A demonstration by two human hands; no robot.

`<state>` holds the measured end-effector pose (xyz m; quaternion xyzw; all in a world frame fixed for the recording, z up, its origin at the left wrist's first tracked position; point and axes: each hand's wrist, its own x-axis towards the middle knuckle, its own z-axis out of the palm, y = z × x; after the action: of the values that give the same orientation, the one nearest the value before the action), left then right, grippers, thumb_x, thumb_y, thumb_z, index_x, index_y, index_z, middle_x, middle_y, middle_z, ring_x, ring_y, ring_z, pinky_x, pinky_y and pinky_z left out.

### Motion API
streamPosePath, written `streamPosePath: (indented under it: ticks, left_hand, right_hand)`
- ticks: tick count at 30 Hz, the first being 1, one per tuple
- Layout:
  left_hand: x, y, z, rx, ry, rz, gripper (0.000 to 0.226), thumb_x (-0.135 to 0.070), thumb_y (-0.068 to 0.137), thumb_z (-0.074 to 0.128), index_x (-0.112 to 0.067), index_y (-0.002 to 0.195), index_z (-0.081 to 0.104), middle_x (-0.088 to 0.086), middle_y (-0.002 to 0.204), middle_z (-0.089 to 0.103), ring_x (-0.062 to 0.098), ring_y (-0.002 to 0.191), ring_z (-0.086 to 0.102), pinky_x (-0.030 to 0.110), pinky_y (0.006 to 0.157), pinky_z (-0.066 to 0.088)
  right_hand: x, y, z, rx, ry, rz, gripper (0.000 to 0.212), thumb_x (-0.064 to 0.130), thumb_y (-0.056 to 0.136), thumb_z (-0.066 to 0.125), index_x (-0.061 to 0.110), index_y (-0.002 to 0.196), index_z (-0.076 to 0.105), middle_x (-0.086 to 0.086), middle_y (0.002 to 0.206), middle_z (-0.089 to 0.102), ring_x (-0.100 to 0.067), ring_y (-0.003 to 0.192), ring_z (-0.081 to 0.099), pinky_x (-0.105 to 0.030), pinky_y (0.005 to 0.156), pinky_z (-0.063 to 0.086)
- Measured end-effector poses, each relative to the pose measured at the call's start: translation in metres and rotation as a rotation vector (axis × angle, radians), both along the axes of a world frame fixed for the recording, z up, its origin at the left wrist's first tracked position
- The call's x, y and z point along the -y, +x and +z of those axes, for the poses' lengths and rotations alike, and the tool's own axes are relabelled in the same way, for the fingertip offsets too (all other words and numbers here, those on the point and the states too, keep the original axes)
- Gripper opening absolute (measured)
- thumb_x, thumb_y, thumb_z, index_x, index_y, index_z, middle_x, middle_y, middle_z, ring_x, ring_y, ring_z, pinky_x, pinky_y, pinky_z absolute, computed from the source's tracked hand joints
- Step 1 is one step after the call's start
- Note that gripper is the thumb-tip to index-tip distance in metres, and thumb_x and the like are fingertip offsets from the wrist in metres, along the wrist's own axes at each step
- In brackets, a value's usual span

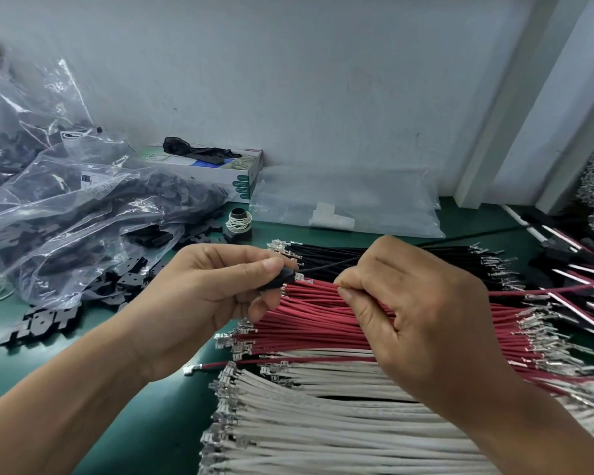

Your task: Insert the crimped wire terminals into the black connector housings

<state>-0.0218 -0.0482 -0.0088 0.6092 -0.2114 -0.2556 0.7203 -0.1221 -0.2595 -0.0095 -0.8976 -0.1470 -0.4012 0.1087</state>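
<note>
Clear bags [66, 214] of black parts crowd the green surface [172, 416] at your nine o'clock, loose ones spilling beside them. Black [374, 253], red [316, 320] and white wires [323, 423] lie stacked at five o'clock. Your left hand [199, 303] pinches a black connector housing [282, 281]; your right hand [419, 320] pinches a black wire [333, 265] entering it.

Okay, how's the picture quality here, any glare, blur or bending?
Head view: even, soft light with faint shadows; white glare streaks on the clear plastic bags; wide-angle bending curves the wall edge at right; the black connector housing in the left hand is slightly soft, while the red wires read fairly sharp.
</note>
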Motion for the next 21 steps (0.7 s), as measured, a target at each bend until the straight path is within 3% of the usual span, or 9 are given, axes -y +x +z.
streamPosePath:
  ticks: [9,16,19,21]
  left_hand:
    - [-0.001,-0.003,0.006,-0.023,0.033,-0.001,0.032,-0.016,0.076,0.085,0.005,0.099,0.078,0.015,0.069,0.065,0.016,0.057,0.055,0.019,0.053,0.049]
    - [0.000,-0.004,0.007,-0.041,0.065,0.003,0.032,-0.019,0.076,0.075,0.004,0.097,0.078,0.014,0.067,0.064,0.016,0.055,0.053,0.017,0.050,0.046]
    - [0.000,-0.004,0.004,-0.048,0.068,0.019,0.036,-0.023,0.072,0.076,0.003,0.097,0.079,0.014,0.068,0.064,0.017,0.057,0.053,0.018,0.050,0.046]
    - [0.002,-0.006,0.002,-0.068,0.045,0.012,0.035,-0.024,0.074,0.075,0.002,0.097,0.079,0.013,0.068,0.063,0.016,0.057,0.052,0.018,0.051,0.046]
  right_hand:
    - [0.002,0.001,-0.001,0.030,-0.101,0.007,0.010,0.005,0.089,0.073,0.011,0.082,0.074,0.002,0.078,0.060,-0.018,0.063,0.055,-0.033,0.048,0.047]
    - [-0.006,0.000,-0.001,0.111,-0.114,-0.053,0.011,0.008,0.090,0.071,0.011,0.080,0.073,0.000,0.077,0.061,-0.020,0.065,0.056,-0.035,0.049,0.046]
    - [-0.011,0.000,-0.002,0.038,-0.013,-0.029,0.012,0.013,0.093,0.068,0.013,0.083,0.073,0.003,0.080,0.061,-0.018,0.067,0.057,-0.035,0.054,0.048]
    - [-0.013,-0.001,-0.005,-0.076,0.168,0.008,0.011,0.020,0.094,0.065,0.018,0.085,0.072,0.009,0.082,0.059,-0.011,0.070,0.057,-0.032,0.059,0.049]
